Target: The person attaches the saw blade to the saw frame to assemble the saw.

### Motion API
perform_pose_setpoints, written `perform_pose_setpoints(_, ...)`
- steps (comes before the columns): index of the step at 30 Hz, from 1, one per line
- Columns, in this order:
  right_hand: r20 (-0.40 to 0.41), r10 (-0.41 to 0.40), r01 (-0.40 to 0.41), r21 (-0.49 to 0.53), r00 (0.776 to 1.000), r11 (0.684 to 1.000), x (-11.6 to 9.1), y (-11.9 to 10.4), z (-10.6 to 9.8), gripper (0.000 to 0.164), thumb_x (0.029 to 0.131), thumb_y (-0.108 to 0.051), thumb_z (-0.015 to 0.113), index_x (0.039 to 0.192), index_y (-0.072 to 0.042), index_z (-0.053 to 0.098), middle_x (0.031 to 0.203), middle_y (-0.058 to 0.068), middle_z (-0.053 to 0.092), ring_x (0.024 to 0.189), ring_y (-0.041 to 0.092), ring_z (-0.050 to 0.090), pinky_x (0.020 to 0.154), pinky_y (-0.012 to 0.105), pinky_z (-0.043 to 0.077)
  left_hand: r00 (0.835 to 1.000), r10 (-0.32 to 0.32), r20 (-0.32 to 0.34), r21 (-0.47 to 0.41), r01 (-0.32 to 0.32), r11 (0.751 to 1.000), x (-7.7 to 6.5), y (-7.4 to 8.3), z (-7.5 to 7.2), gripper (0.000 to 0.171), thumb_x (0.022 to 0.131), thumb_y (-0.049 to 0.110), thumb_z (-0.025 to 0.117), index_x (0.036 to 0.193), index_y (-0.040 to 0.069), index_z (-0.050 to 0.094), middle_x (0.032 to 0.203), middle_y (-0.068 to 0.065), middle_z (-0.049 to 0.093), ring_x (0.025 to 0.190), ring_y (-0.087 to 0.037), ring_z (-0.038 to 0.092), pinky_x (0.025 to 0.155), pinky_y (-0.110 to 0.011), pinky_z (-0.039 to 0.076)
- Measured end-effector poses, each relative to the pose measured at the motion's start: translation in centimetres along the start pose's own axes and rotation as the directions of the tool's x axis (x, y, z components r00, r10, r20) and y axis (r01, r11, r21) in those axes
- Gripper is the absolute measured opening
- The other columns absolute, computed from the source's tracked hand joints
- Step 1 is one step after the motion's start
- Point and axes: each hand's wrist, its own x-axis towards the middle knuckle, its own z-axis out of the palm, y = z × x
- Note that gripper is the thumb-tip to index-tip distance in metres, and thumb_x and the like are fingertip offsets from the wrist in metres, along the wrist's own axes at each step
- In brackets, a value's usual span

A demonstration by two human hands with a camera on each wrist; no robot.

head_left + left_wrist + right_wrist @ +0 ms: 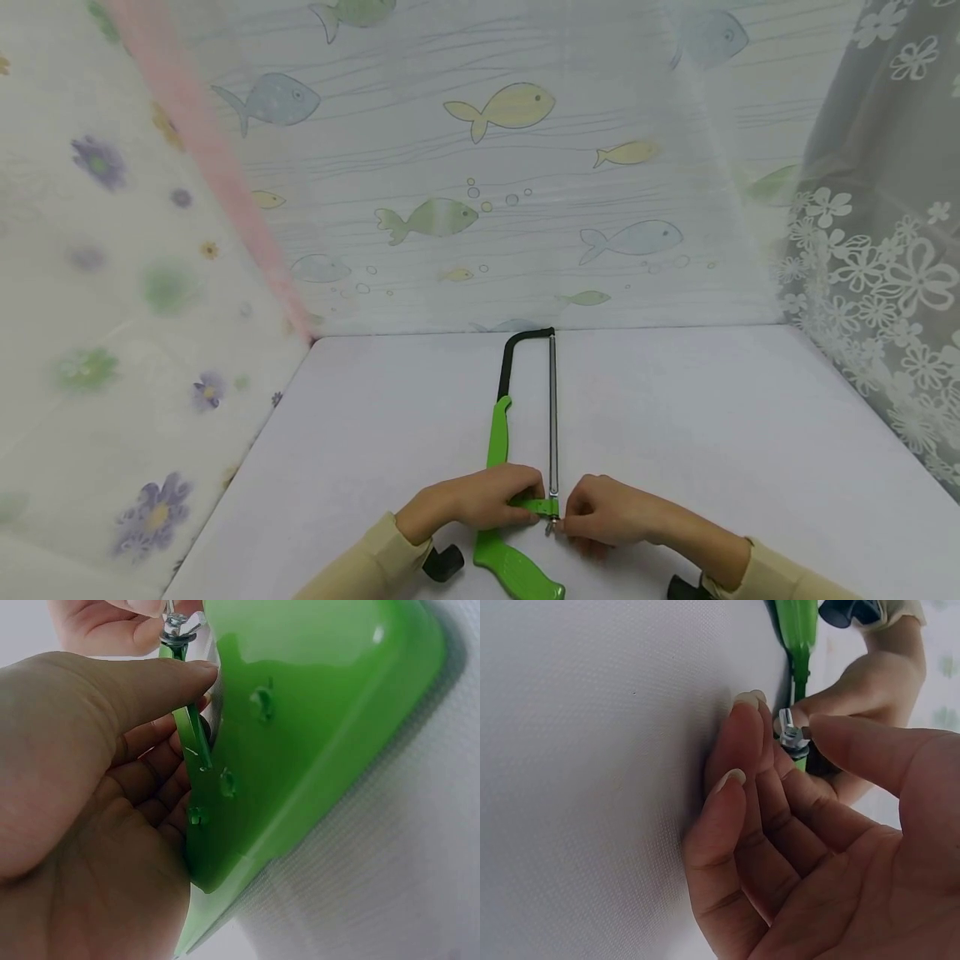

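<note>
A hacksaw [498, 429] with a green handle [517, 570] and black front frame lies on the white table, front end pointing away. Its straight blade [553, 417] runs along the right side. My left hand [489, 495] grips the green cross-arm at the blade's near end, thumb on one side and fingers curled on the other in the left wrist view. Just beyond that arm sits a metal wing nut [790, 733]. The thumb and index finger of my right hand [617, 510] pinch at the wing nut, while its other fingers curl loosely beside the tabletop.
The white tabletop [705, 417] spreads out on both sides of the saw. A fish-print curtain [420, 275] hangs along the back edge, a flower-print sheet [97, 333] at left and lace-patterned fabric [900, 275] at right. Dark wrist-worn pieces [444, 563] show below the sleeves.
</note>
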Motion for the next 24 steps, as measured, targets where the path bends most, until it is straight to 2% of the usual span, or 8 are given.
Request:
perform_pose_setpoints(9, -0.019, -0.035, 0.034, -0.027, 0.999, 0.999, 0.09, 0.46, 0.2, 0.02, 0.094, -0.012, 0.07, 0.074, -0.009, 0.068, 0.059, -0.001, 0.06, 0.049, 0.008, 0.052, 0.047, 0.022, 0.039, 1.0, -0.008, -0.005, -0.001, 0.008, 1.0, 0.02, 0.15, 0.03, 0.007, 0.101, 0.017, 0.067, 0.105, 0.015, 0.061, 0.093, 0.014, 0.054, 0.083, 0.0, 0.046, 0.074, -0.016, 0.041)
perform_pose_setpoints(18, -0.018, -0.042, 0.041, -0.034, 0.999, 0.999, 0.16, -0.2, 0.44, 0.019, 0.092, -0.008, 0.071, 0.073, -0.006, 0.068, 0.058, -0.001, 0.058, 0.048, 0.008, 0.05, 0.047, 0.022, 0.037, 1.0, -0.009, -0.008, -0.008, 0.009, 1.0, -0.07, 0.24, 0.0, 0.007, 0.102, 0.016, 0.066, 0.106, 0.015, 0.061, 0.093, 0.014, 0.054, 0.082, 0.0, 0.046, 0.073, -0.016, 0.041)
perform_pose_setpoints(21, -0.012, -0.034, 0.034, -0.03, 0.999, 0.999, 0.29, -0.36, 0.53, 0.019, 0.09, -0.009, 0.073, 0.072, -0.007, 0.07, 0.056, -0.003, 0.057, 0.048, 0.006, 0.048, 0.047, 0.021, 0.036, 1.0, -0.007, -0.01, -0.002, 0.007, 1.0, -0.08, 0.22, 0.0, 0.007, 0.102, 0.016, 0.066, 0.106, 0.015, 0.061, 0.093, 0.014, 0.054, 0.082, 0.0, 0.046, 0.073, -0.016, 0.041)
perform_pose_setpoints(24, -0.005, -0.036, 0.035, -0.034, 0.999, 0.999, 0.47, -0.37, 0.64, 0.025, 0.091, -0.016, 0.074, 0.068, -0.006, 0.071, 0.054, -0.004, 0.057, 0.047, 0.005, 0.047, 0.046, 0.021, 0.037, 1.0, -0.004, -0.01, -0.002, 0.004, 1.0, -0.08, 0.18, 0.02, 0.007, 0.102, 0.016, 0.066, 0.106, 0.014, 0.061, 0.092, 0.013, 0.054, 0.081, 0.0, 0.045, 0.073, -0.016, 0.04)
